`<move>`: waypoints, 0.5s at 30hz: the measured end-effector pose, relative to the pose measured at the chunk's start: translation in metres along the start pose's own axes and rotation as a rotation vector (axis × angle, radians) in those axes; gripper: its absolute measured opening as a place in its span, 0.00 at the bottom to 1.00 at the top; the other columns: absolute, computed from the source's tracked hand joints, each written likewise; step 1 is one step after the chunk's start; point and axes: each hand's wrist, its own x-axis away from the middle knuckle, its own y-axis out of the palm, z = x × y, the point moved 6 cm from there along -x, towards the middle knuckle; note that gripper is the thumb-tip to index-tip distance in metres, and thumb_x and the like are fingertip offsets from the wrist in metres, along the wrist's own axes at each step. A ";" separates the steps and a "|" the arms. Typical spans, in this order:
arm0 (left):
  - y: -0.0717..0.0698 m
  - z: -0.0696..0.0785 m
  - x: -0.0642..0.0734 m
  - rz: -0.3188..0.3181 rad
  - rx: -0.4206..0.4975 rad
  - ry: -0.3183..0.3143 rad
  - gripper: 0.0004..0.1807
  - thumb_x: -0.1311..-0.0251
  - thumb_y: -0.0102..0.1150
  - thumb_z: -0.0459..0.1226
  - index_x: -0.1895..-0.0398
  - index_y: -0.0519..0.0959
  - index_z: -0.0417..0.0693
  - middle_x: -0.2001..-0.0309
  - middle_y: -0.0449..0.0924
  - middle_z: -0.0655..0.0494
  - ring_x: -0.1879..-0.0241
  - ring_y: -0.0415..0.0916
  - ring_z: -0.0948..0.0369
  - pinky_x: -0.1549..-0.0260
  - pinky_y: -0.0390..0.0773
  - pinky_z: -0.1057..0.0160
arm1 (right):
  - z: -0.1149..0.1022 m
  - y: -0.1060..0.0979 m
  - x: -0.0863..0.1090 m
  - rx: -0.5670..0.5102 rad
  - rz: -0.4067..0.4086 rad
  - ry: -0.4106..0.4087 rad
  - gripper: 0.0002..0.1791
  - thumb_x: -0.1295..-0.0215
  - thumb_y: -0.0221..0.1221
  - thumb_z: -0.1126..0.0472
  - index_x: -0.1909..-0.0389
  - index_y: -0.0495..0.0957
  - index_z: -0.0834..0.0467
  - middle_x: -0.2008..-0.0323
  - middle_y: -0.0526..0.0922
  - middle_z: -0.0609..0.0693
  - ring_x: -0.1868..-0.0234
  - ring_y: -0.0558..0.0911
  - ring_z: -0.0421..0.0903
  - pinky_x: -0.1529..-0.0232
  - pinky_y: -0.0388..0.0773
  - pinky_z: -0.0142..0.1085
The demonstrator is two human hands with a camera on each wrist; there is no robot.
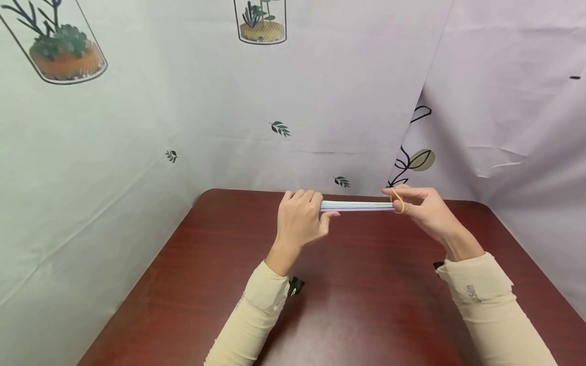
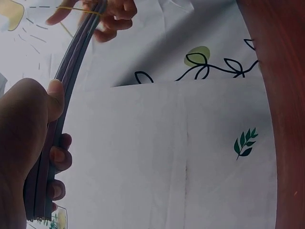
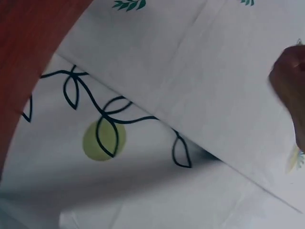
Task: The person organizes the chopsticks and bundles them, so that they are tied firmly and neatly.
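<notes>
Gripping a bundle of long, thin pastel pieces (image 1: pixel 357 206), the left hand (image 1: pixel 299 216) has its fingers wrapped about one end, with its thumb lying along the lengths. The bundle is held roughly level above the table (image 1: pixel 206 264), seen just in front of that table's far edge. At the bundle's other end, nearer the table's right side, the right hand (image 1: pixel 428 211) holds a yellow band (image 1: pixel 400 198) looped about thumb and finger; the left wrist view shows the band crossing the bundle's end. Whether those fingertips also pinch the pieces cannot be told.

Dark marks resembling letters sit on the cuff of the right sleeve (image 1: pixel 485 300), above the table, but they are too small to read. Behind the table hangs a pale sheet (image 1: pixel 348 91) printed with leaf sprigs (image 1: pixel 280 128) and potted-plant drawings (image 1: pixel 67 56). The left sleeve (image 1: pixel 247 315) crosses above the table's near part.
</notes>
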 end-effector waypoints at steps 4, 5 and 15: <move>0.001 0.000 0.000 0.004 -0.001 -0.003 0.25 0.41 0.56 0.57 0.83 0.70 0.50 0.83 0.70 0.58 0.80 0.71 0.57 0.73 0.69 0.59 | -0.008 0.004 0.001 0.100 0.029 -0.044 0.17 0.39 0.65 0.70 0.48 0.83 0.64 0.49 0.80 0.45 0.48 0.78 0.39 0.56 0.78 0.27; 0.002 0.000 -0.001 0.003 -0.006 -0.005 0.25 0.40 0.56 0.57 0.83 0.70 0.50 0.83 0.70 0.58 0.80 0.71 0.57 0.73 0.69 0.59 | -0.010 0.004 0.000 0.125 0.039 -0.058 0.17 0.40 0.67 0.69 0.49 0.83 0.66 0.50 0.81 0.45 0.48 0.78 0.39 0.57 0.79 0.27; 0.002 -0.002 -0.002 0.003 -0.024 -0.032 0.25 0.41 0.58 0.58 0.85 0.69 0.51 0.84 0.67 0.58 0.80 0.72 0.57 0.76 0.68 0.59 | -0.035 0.013 0.012 0.330 0.244 -0.448 0.08 0.53 0.71 0.77 0.72 0.88 0.64 0.72 0.83 0.47 0.65 0.74 0.39 0.63 0.64 0.27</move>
